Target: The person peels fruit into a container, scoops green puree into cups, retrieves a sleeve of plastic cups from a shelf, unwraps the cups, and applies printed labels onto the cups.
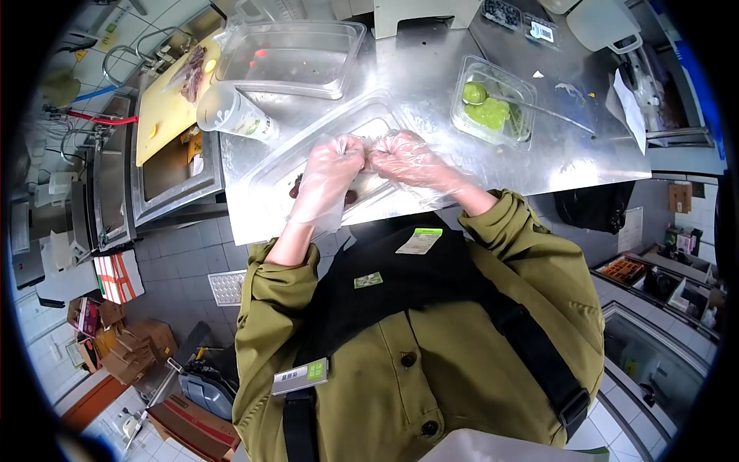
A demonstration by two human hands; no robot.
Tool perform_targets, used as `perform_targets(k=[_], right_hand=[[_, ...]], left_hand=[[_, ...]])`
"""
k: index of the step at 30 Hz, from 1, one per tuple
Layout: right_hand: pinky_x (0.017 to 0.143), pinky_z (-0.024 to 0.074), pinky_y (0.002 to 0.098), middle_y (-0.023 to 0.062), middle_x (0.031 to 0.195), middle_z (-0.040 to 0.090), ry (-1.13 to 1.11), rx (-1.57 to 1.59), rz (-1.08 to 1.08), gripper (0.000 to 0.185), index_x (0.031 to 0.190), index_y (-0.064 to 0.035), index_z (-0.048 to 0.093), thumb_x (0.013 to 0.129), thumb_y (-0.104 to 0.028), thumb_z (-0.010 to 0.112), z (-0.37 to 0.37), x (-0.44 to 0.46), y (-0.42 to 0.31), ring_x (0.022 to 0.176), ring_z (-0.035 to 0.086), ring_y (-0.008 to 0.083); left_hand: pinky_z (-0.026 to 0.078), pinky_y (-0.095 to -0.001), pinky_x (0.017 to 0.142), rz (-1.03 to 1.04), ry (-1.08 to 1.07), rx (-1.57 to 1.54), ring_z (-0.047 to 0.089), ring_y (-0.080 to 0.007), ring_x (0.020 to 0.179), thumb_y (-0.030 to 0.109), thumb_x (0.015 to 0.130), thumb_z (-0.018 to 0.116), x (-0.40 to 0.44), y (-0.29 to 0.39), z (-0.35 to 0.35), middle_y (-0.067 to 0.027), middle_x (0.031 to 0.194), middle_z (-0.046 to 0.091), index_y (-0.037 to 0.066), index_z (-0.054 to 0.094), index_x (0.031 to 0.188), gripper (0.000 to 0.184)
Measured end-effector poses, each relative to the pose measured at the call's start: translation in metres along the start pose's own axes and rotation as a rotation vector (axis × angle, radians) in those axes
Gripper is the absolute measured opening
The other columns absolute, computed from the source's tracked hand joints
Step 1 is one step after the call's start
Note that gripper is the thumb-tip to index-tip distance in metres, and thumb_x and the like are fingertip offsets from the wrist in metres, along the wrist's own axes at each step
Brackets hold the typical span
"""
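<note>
Fingers closed, a worker's gloved left hand and right hand meet over a clear plastic tray slanting from near left to far right. Dark rounded pieces lie bodyward, nearer the left; any held item is indiscernible.

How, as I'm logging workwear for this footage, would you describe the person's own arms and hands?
The left hand and right hand wear loose, clear, crinkled plastic gloves reaching past the wrists. The left sleeve and right sleeve are plain olive green, bunched up on the forearms.
</note>
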State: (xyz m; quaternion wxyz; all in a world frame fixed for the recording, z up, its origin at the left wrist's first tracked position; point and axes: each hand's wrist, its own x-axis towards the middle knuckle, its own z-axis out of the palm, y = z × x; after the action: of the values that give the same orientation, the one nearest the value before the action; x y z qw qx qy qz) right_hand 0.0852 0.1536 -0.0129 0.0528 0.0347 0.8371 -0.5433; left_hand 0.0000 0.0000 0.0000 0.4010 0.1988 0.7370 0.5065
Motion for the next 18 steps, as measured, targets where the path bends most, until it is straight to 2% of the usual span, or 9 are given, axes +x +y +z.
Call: perform_targets(k=[2, 5, 8, 11, 12, 14, 16, 18], right_hand=[[0.061, 0.0411, 0.0386, 0.0197, 0.065, 0.054, 0.006, -0.087, 0.063, 0.030, 0.071, 0.0005, 0.056, 0.075, -0.029, 0.051, 0.000, 0.001, 0.000, 0.063, 0.053, 0.0318], [0.060, 0.0416, 0.0393, 0.0195, 0.065, 0.054, 0.082, -0.031, 0.108, 0.029, 0.073, 0.0009, 0.056, 0.075, -0.027, 0.050, 0.001, -0.006, 0.004, 0.063, 0.053, 0.0323], [0.060, 0.0428, 0.0388, 0.0176, 0.067, 0.055, 0.188, -0.108, 0.066, 0.021, 0.075, -0.0007, 0.057, 0.076, -0.020, 0.051, 0.005, -0.007, 0.001, 0.064, 0.054, 0.0313], [0.050, 0.0404, 0.0272, 0.0068, 0.061, 0.054, 0.522, -0.044, -0.273, 0.009, 0.078, -0.0024, 0.059, 0.074, -0.008, 0.054, 0.012, -0.007, -0.009, 0.054, 0.050, 0.0110], [0.051, 0.0428, 0.0304, 0.0082, 0.067, 0.055, 0.513, -0.173, -0.403, 0.011, 0.082, -0.0039, 0.060, 0.072, -0.005, 0.055, 0.010, -0.008, -0.013, 0.056, 0.054, 0.0178], [0.053, 0.0434, 0.0318, 0.0081, 0.069, 0.054, 0.525, -0.174, -0.481, 0.012, 0.083, -0.0045, 0.060, 0.072, -0.005, 0.056, 0.025, -0.004, -0.016, 0.059, 0.054, 0.0213], [0.057, 0.0440, 0.0322, 0.0081, 0.075, 0.055, 0.501, -0.156, -0.514, 0.014, 0.085, -0.0058, 0.059, 0.072, -0.005, 0.055, 0.038, 0.003, -0.012, 0.064, 0.055, 0.0249], [0.060, 0.0437, 0.0318, 0.0089, 0.075, 0.056, 0.471, -0.090, -0.396, 0.013, 0.085, -0.0059, 0.059, 0.072, -0.007, 0.055, 0.040, 0.004, -0.018, 0.066, 0.055, 0.0245]], left_hand=[[0.046, -0.0239, 0.067, -0.003, 0.013, -0.061, 0.054, -0.0113, 0.072, 0.009, 0.079, 0.043, 0.001, -0.001, 0.001, -0.0071, 0.082, 0.058, 0.001, 0.057, 0.091, 0.020], [0.046, -0.0247, 0.071, 0.144, -0.069, -0.431, 0.055, -0.0133, 0.075, 0.001, 0.079, 0.038, -0.003, -0.009, 0.006, -0.0096, 0.086, 0.057, -0.004, 0.055, 0.093, 0.023], [0.045, -0.0267, 0.076, -0.055, 0.049, -0.484, 0.057, -0.0171, 0.079, -0.003, 0.079, 0.035, -0.001, -0.007, 0.005, -0.0123, 0.091, 0.057, -0.007, 0.053, 0.095, 0.025], [0.044, -0.0292, 0.080, -0.167, 0.133, -0.693, 0.057, -0.0212, 0.087, -0.004, 0.078, 0.036, -0.002, 0.003, 0.010, -0.0133, 0.096, 0.057, -0.006, 0.053, 0.097, 0.026], [0.044, -0.0298, 0.081, -0.185, 0.146, -0.745, 0.057, -0.0226, 0.090, -0.003, 0.078, 0.036, -0.002, 0.002, 0.009, -0.0136, 0.099, 0.056, -0.006, 0.053, 0.097, 0.026], [0.043, -0.0310, 0.084, -0.214, 0.173, -0.848, 0.055, -0.0253, 0.097, -0.003, 0.078, 0.036, 0.001, -0.004, 0.005, -0.0141, 0.104, 0.056, -0.007, 0.052, 0.099, 0.026], [0.041, -0.0308, 0.086, 0.192, 0.104, -0.038, 0.053, -0.0261, 0.102, -0.003, 0.078, 0.038, -0.004, -0.022, -0.007, -0.0145, 0.109, 0.054, -0.006, 0.051, 0.101, 0.027], [0.039, -0.0303, 0.088, 0.460, 0.125, 0.449, 0.051, -0.0267, 0.104, -0.001, 0.079, 0.039, -0.013, -0.023, -0.010, -0.0151, 0.113, 0.051, -0.004, 0.051, 0.104, 0.028]])
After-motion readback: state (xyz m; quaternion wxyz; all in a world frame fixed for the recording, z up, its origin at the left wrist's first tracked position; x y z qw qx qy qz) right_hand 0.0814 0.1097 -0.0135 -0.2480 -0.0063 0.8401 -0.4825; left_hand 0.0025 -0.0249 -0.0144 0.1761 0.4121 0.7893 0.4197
